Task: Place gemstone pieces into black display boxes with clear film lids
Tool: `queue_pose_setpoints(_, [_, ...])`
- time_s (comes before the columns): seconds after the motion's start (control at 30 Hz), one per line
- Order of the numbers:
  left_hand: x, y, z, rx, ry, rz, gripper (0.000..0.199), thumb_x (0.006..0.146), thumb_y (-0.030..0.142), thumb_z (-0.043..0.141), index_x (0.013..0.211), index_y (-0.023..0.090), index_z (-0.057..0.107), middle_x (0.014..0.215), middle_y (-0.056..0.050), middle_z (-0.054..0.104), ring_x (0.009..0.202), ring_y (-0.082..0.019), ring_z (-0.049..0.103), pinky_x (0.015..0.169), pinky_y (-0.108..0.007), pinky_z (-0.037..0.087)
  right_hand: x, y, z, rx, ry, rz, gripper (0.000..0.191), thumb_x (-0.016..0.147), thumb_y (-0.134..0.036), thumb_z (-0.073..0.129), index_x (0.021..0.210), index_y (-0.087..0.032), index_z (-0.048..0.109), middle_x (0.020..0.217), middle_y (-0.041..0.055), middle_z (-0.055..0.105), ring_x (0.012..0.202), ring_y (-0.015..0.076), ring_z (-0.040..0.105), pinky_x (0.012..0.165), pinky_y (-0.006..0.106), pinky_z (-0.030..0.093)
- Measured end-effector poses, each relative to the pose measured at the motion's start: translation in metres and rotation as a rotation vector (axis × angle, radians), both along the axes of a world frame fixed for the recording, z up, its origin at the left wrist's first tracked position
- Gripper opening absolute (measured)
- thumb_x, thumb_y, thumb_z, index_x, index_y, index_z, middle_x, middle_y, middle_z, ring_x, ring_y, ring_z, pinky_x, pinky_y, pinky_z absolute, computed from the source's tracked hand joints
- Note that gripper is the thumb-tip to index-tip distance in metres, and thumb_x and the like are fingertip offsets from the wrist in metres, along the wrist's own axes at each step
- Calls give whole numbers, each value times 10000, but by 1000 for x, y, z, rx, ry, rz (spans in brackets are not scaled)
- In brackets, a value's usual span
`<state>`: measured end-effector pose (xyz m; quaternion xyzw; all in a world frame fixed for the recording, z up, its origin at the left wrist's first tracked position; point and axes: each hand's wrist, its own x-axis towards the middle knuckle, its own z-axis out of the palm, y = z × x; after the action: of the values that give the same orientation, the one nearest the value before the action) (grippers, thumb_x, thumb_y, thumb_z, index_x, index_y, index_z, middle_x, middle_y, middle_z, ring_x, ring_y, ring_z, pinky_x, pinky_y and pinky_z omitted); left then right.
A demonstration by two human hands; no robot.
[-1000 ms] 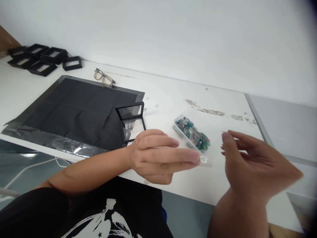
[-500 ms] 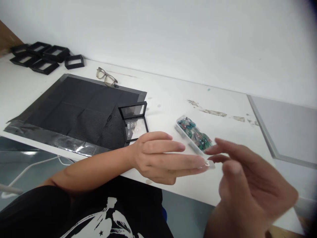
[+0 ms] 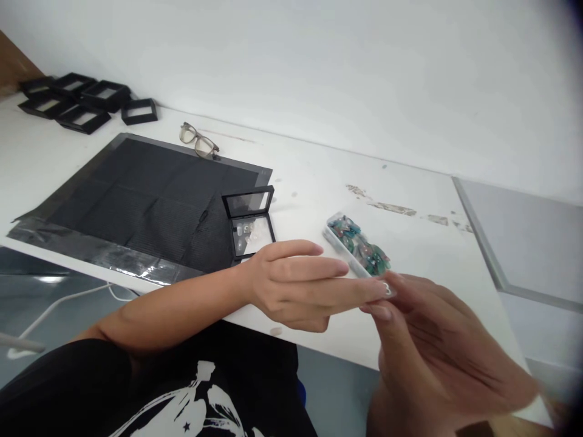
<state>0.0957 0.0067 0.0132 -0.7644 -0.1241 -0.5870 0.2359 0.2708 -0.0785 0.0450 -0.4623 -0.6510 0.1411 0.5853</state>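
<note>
My left hand (image 3: 296,285) reaches across the front of the table, its index finger and thumb closed on a small clear press-on nail (image 3: 388,291) with a white ring-like decoration. On the other side, the thumb and fingers of my right hand (image 3: 441,346) pinch the same nail, so both hands' tips meet around it. Just behind the fingertips lies a clear plastic box (image 3: 347,257) filled with green, teal and reddish nail-like pieces. Left of it, an open black case (image 3: 226,207) with a windowed lid holds several clear decorated nails and a whitish sheet.
A black mat (image 3: 136,194) covers the table's left part, with eyeglasses (image 3: 199,141) at its back edge. Several black frame-like boxes (image 3: 84,118) are grouped at the back left. A grey-edged panel (image 3: 523,243) lies at the right. The white wall rises behind.
My right hand has moved left and its fingers have closed on the press-on nail, which my left hand still holds. The nail now sits slightly higher and more to the right.
</note>
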Motion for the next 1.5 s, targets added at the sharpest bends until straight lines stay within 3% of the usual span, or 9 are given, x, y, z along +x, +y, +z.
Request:
queue_pose_setpoints(0.3, [-2, -1, -5, -39, 63, -64, 319, 783, 231, 551, 1007, 390, 712, 1239, 207, 712, 1256, -99, 558, 1021, -214, 526, -1, 4, 3, 64, 6, 47, 571, 768, 15, 760, 1256, -280, 731, 1016, 10, 764, 739, 156, 635, 552, 326, 535])
queue_pose_setpoints(0.43, [-1, 4, 3, -452, 406, -181, 359, 887, 297, 549, 1173, 477, 674, 1065, 196, 774, 875, -123, 681, 805, -253, 590, 2, 8, 1, -1, 29, 60, 511, 795, -51, 767, 1215, -342, 750, 953, 1, 756, 670, 163, 630, 523, 335, 524])
queue_pose_setpoints(0.57, [-9, 8, 18, -814, 598, -218, 225, 962, 465, 516, 979, 543, 727, 843, 136, 789, 674, -179, 615, 703, -337, 579, -1, 15, -2, -56, 253, 135, 305, 870, -182, 760, 1137, -326, 781, 830, 3, 692, 623, 152, 600, 499, 318, 494])
queue_pose_setpoints(0.73, [-73, 23, 10, -683, 409, 19, 227, 917, 521, 525, 832, 498, 735, 766, 47, 739, 834, -212, 607, 812, -375, 567, -9, 26, -6, -34, 363, 256, 205, 922, -250, 727, 1115, -287, 785, 730, -4, 609, 577, 124, 529, 432, 274, 428])
queue_pose_setpoints(0.83, [-124, 40, 1, -498, 240, 192, 356, 863, 664, 508, 767, 418, 746, 773, -7, 696, 842, -222, 587, 792, -401, 561, -13, 39, -8, -72, 195, 275, 258, 925, -178, 696, 1133, -310, 773, 713, -17, 640, 585, 127, 558, 489, 290, 483])
queue_pose_setpoints(0.93, [-154, 54, -5, -384, 138, 297, 355, 846, 623, 547, 742, 352, 751, 829, -34, 689, 843, -220, 588, 776, -417, 553, -20, 58, -9, -194, -83, 297, 197, 926, -222, 691, 1091, -288, 775, 777, -4, 700, 657, 140, 619, 550, 294, 538])
queue_pose_setpoints(1.03, [-160, 57, -9, -268, 128, 193, 151, 826, 418, 632, 910, 390, 754, 962, 5, 715, 896, -198, 613, 800, -382, 539, -29, 80, -13, -348, -331, 347, 182, 951, -349, 666, 1057, -251, 777, 805, 10, 717, 684, 137, 630, 546, 262, 515])
queue_pose_setpoints(1.27, [-153, 53, -11, -394, -20, 220, 344, 813, 318, 664, 1155, 351, 662, 1179, -12, 706, 1005, -205, 654, 855, -380, 551, -47, 104, -45, -449, -592, 391, 291, 972, -396, 610, 1103, -208, 790, 704, 6, 665, 575, 122, 552, 553, 271, 437])
queue_pose_setpoints(1.5, [-147, 51, -8, -695, 15, 34, 342, 839, 258, 706, 1168, 235, 615, 957, -29, 731, 899, -169, 688, 847, -334, 554, -47, 104, -57, -430, -689, 323, 324, 954, -455, 625, 1154, -273, 803, 551, -27, 571, 506, 121, 495, 520, 268, 368])
